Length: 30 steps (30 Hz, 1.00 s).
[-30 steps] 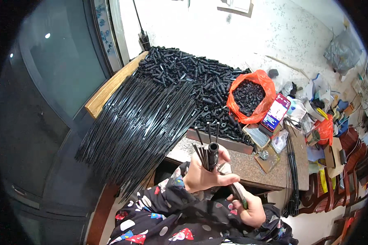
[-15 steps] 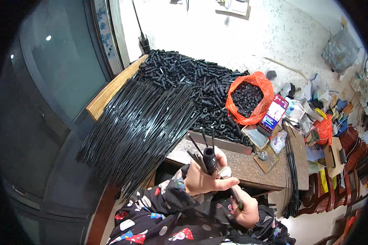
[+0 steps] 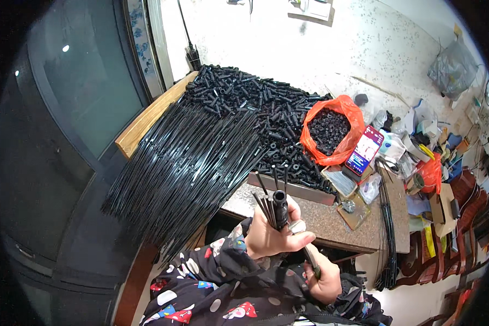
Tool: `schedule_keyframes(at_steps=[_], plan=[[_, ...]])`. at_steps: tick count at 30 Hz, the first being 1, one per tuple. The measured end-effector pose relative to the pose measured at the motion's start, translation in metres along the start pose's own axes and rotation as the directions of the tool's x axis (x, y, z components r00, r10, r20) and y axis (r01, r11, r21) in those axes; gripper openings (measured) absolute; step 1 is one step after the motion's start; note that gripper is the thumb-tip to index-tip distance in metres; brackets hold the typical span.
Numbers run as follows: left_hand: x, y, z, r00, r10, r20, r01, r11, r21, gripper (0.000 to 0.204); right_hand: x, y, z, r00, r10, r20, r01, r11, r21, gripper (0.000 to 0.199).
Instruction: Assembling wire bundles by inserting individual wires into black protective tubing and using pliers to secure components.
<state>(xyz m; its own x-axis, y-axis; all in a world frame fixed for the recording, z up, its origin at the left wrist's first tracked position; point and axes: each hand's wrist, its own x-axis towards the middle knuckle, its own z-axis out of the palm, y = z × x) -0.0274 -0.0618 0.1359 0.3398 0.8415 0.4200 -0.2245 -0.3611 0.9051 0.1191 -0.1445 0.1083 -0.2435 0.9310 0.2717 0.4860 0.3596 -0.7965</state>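
Note:
Near the table's front edge, my left hand [image 3: 266, 239] is closed round several thin black rods [image 3: 263, 204] and a hollow black plastic tube [image 3: 280, 209]. The tube stands upright, its open end facing up, with the rods fanned out around it. Just below and to the right, my right hand [image 3: 326, 278] grips a slim greyish shaft [image 3: 312, 258] with a dark greenish part by the fingers. That shaft runs up toward my left thumb, where a whitish piece [image 3: 296, 226] shows. Whether the two are one thing I cannot tell.
A heap of black plastic tubes [image 3: 244, 87] and a big spread of long black rods [image 3: 185, 163] cover the table's left. Beyond my hands are an orange bag [image 3: 350, 111] of small black parts, a propped phone [image 3: 364, 149] and a rod bundle [image 3: 386, 233]. Clutter fills the right.
The tube and rods have tipped slightly more upright in my left hand. My right hand has shifted a little to the left with the shaft; both hands stay closed.

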Motion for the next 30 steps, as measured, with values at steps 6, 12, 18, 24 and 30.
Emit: schedule_keyframes(at_steps=[6,12,18,24,30], plan=[[-0.002,0.007,0.002,0.998,0.008,-0.061,-0.003,0.997,0.083,0.020,0.001,0.000,0.005,0.999,-0.050,0.013,0.050,0.999,-0.010,0.049],[0.000,0.003,-0.014,0.998,-0.070,-0.004,0.069,0.989,-0.128,0.026,0.022,0.030,-0.034,0.994,0.108,0.009,-0.106,0.985,-0.138,0.030],[-0.024,-0.026,-0.041,0.999,-0.049,0.006,0.049,0.976,-0.213,0.017,-0.001,0.096,-0.027,0.910,0.269,-0.316,-0.410,0.700,-0.584,0.033],[-0.008,-0.008,-0.075,0.953,0.293,0.075,-0.217,0.837,-0.503,0.020,-0.002,0.114,-0.019,0.918,0.173,-0.356,-0.384,0.607,-0.696,0.034],[0.008,0.044,-0.101,0.907,0.256,-0.335,-0.395,0.232,-0.889,0.027,-0.008,0.125,-0.030,0.944,-0.007,-0.329,-0.217,0.736,-0.641,0.044]])
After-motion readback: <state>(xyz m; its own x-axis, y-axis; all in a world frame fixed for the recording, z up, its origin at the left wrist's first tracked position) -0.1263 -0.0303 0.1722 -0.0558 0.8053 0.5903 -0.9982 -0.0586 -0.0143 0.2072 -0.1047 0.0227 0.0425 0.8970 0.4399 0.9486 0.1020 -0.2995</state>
